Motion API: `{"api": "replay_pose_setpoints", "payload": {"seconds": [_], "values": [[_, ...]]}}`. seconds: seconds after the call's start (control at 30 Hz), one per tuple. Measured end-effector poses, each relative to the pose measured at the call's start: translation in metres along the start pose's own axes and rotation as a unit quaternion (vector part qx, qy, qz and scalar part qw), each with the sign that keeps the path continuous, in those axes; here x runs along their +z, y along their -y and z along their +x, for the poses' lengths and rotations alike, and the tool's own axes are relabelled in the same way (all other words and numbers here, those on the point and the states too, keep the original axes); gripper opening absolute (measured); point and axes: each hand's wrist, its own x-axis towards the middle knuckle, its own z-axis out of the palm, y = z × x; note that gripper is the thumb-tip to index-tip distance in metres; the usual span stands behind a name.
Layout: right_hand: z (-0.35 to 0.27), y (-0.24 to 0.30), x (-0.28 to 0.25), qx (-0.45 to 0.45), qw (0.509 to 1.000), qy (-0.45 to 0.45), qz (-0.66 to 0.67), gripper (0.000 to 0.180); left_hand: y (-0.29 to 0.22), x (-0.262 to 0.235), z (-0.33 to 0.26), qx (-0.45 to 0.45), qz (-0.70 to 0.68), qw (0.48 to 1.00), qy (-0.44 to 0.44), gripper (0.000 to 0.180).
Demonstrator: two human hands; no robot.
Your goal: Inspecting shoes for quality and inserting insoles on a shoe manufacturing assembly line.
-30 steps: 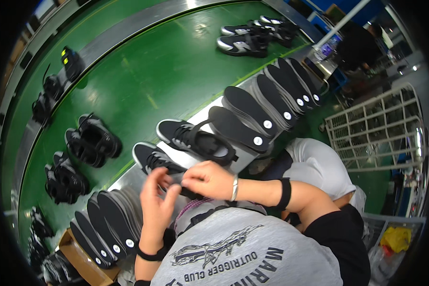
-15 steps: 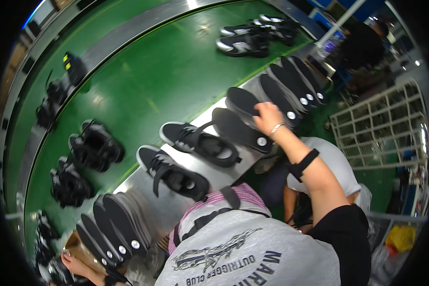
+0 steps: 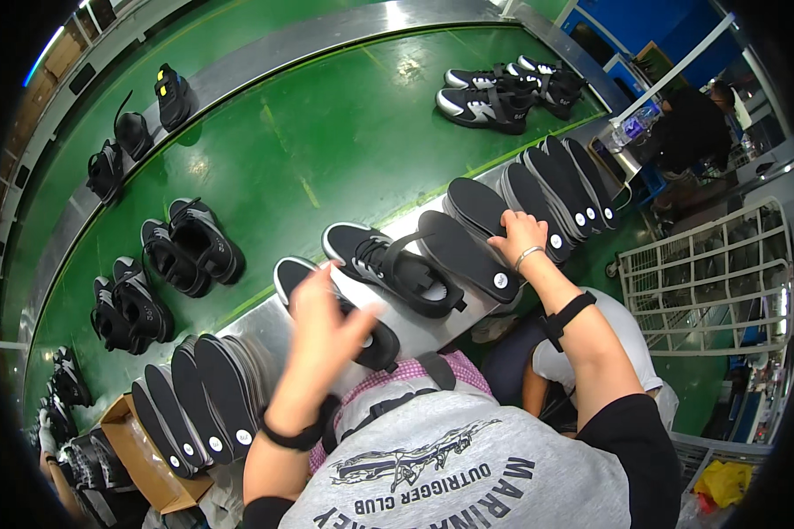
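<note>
My left hand (image 3: 313, 331), blurred, hovers above a black sneaker (image 3: 381, 346) with its thumb and fingers apart, hiding much of the shoe. Beside it on the metal ledge lies another black sneaker (image 3: 397, 269) with a white toe edge, its strap folded back. At the heel end of a black insole (image 3: 476, 207), my right hand (image 3: 522, 238) bends its fingers and thumb around the edge; the fingertips are partly hidden. Nearer me rests a separate black insole (image 3: 463, 251) with a round white sticker, its heel close under my right wrist.
Stacks of insoles stand at the ledge's right end (image 3: 551, 189) and left end (image 3: 207, 397), near a cardboard box (image 3: 154, 463). Sneaker pairs sit on the green surface (image 3: 326, 132). A person in a white top (image 3: 622, 331) crouches at right by a white wire rack (image 3: 706, 273).
My left hand has come from beside the left insole stacks up over the left sneaker. The right hand stays at the insole. The whole view has shifted.
</note>
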Motion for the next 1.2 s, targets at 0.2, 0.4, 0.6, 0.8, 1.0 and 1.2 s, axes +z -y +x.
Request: {"api": "replay_pose_setpoints", "payload": {"seconds": [0.2,0.4,0.6,0.8,1.0,1.2], "values": [[-0.019,0.007,-0.038,-0.016,0.900,0.014,0.436,0.025,-0.035,0.077,0.032,-0.013,0.262,0.951,0.164,0.098],[-0.060,0.024,-0.093,-0.026,0.697,0.285,0.657,0.016,0.003,0.078,0.032,0.055,0.121,0.988,0.078,0.044],[-0.073,0.041,-0.125,-0.012,0.641,0.541,0.545,0.017,0.029,0.049,0.024,-0.040,-0.028,0.998,0.032,0.023],[-0.073,0.087,-0.103,-0.118,0.728,0.511,0.442,0.019,0.031,0.055,0.028,-0.083,-0.113,0.988,0.060,0.028],[-0.069,0.117,-0.076,-0.241,0.884,0.340,0.210,0.022,0.036,0.063,0.039,-0.075,-0.113,0.987,0.091,0.028],[-0.089,0.148,-0.050,-0.309,0.940,0.137,-0.035,0.020,0.036,0.068,0.039,-0.113,-0.127,0.980,0.106,0.028]]}}
